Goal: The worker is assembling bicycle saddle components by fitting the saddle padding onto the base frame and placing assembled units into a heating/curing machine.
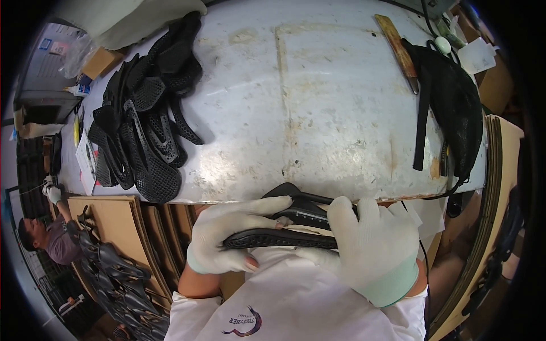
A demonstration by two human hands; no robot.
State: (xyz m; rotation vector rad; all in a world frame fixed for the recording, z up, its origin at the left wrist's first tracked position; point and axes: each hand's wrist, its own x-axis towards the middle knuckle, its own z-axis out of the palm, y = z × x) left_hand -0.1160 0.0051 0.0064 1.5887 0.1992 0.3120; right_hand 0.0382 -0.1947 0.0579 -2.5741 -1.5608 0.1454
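Observation:
A black bicycle saddle (278, 238), with a long slot down its middle and a honeycomb-like surface along one side, is held at the table's near edge in front of my chest. My left hand (219, 233), in a white knit glove with bare fingertips showing, is closed around its left end. The right hand (372, 244), gloved in white with a pale green cuff, grips the other end, its thumb below and its fingers over the top. Those fingers cover the saddle's right end. Whether a small tool is also in that hand cannot be made out.
A heap of black honeycomb saddle pads (145, 113) lies on the white, stained table (330, 113) at left. At right are a wooden-handled tool (398, 54) and a black cloth bag (452, 108). Cardboard sheets (108, 227) stand at lower left, near another person (48, 241).

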